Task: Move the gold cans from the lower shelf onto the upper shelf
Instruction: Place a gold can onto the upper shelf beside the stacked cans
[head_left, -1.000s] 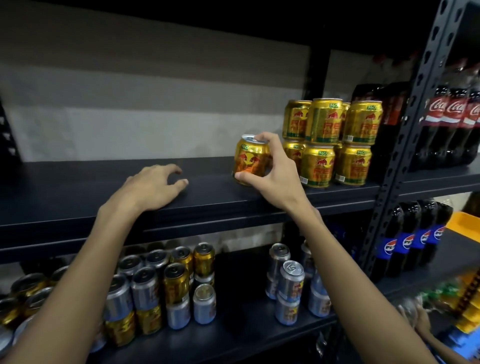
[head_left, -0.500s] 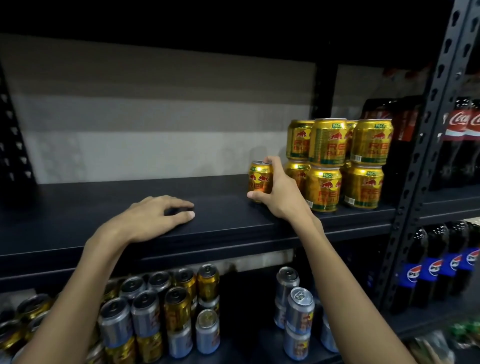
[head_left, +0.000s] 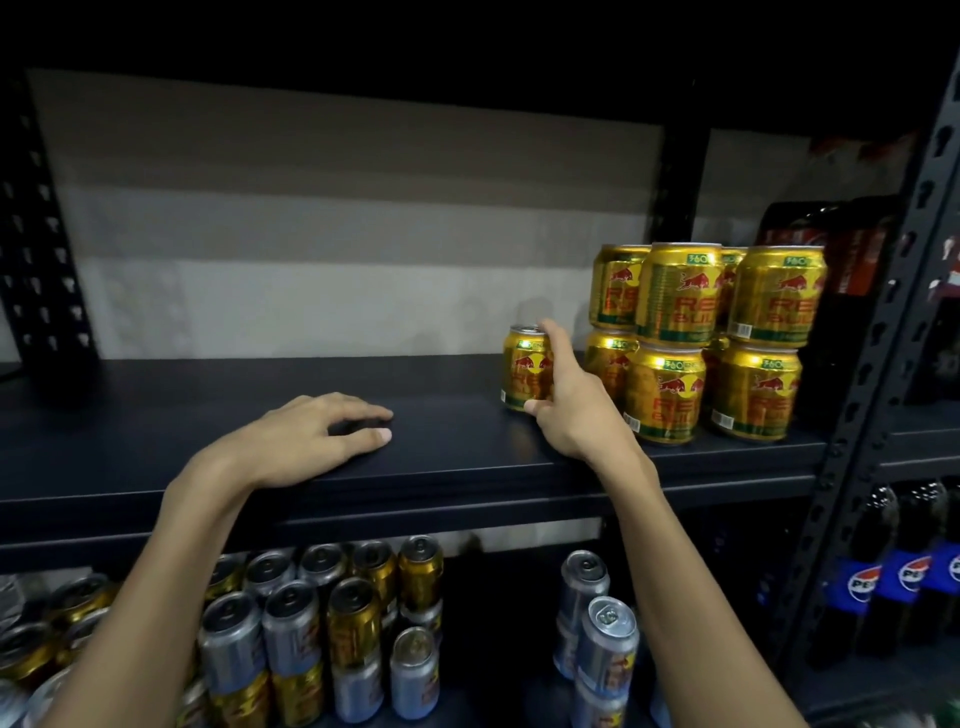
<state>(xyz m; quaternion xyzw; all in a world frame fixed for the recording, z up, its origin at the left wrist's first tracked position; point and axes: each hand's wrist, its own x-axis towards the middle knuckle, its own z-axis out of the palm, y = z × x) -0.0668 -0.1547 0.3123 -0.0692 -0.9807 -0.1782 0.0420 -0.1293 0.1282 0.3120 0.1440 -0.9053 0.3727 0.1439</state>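
Your right hand (head_left: 576, 410) wraps 1 upright gold can (head_left: 521, 364) just left of the stack (head_left: 675, 296); left hand (head_left: 306, 441) lies flat, farther left.

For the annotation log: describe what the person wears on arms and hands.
Nothing worn shows: the left hand and right hand are ungloved, with no rings, watch or bands; the left forearm and right forearm are sleeveless to the frame's edge.

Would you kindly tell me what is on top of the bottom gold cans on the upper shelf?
A second layer of gold cans stands there; four show, and any behind them are hidden.
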